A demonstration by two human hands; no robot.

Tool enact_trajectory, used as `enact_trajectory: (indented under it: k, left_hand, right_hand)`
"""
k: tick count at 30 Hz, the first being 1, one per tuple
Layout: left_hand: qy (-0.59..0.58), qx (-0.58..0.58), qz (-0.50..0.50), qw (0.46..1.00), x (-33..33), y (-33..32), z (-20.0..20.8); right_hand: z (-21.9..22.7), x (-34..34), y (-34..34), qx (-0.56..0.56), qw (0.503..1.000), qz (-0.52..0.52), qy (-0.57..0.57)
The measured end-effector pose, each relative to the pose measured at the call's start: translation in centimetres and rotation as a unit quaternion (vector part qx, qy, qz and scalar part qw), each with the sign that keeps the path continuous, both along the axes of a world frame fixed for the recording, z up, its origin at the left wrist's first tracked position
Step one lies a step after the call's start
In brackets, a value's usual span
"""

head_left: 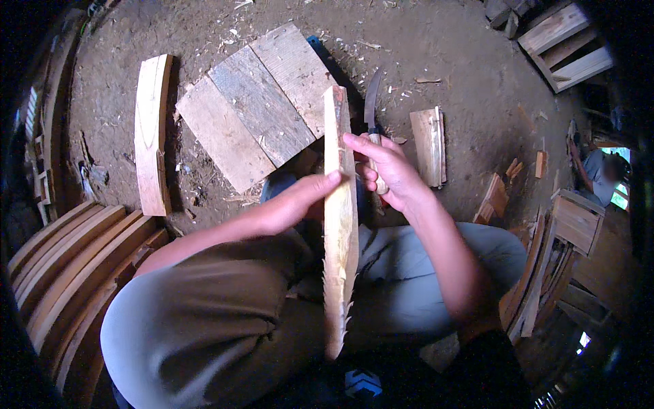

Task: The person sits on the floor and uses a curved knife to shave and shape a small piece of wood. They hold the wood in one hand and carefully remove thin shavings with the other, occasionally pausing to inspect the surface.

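Note:
A long, pale strip of wood (pixel 340 232) stands lengthwise in front of my body, with splintered slivers along the edges of its lower end. My left hand (pixel 300 201) is closed round its middle, thumb lying on the face and the other fingers hidden behind. In my right hand (pixel 390 163) is a knife (pixel 372 102) with a curved, dark blade pointing away from me. The fingers wrap the knife's light handle, and my right thumb reaches to the strip's right edge. The blade is apart from the wood, to the right of the strip's far end.
Beyond my hands sits a low plank-topped stand (pixel 255 105). Left of it lies a curved board (pixel 153 133); several curved pieces (pixel 75 266) are stacked at lower left. A short block (pixel 428 146) rests on the dirt floor (pixel 463 54). Another person (pixel 601 174) is at far right.

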State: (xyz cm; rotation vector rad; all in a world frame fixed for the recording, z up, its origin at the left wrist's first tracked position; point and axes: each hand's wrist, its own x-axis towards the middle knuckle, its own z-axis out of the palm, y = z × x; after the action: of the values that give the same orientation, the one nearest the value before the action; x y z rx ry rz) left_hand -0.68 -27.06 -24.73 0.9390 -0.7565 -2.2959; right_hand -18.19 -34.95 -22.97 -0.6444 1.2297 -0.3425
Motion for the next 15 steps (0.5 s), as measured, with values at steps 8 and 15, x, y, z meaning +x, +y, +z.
enact_trajectory:
  k: [8, 15]
  left_hand:
    - [-0.065, 0.081, 0.077, 0.992, 0.0, -0.5, -0.6]
    - [-0.099, -0.069, 0.112, 0.986, -0.5, 0.0, -0.2]
  right_hand:
    - [-0.3, 1.6, 1.4, -0.016, 1.0, 0.024, 0.01]
    - [1.3, 0.8, 0.8, -0.157, 0.958, 0.145, 0.189]
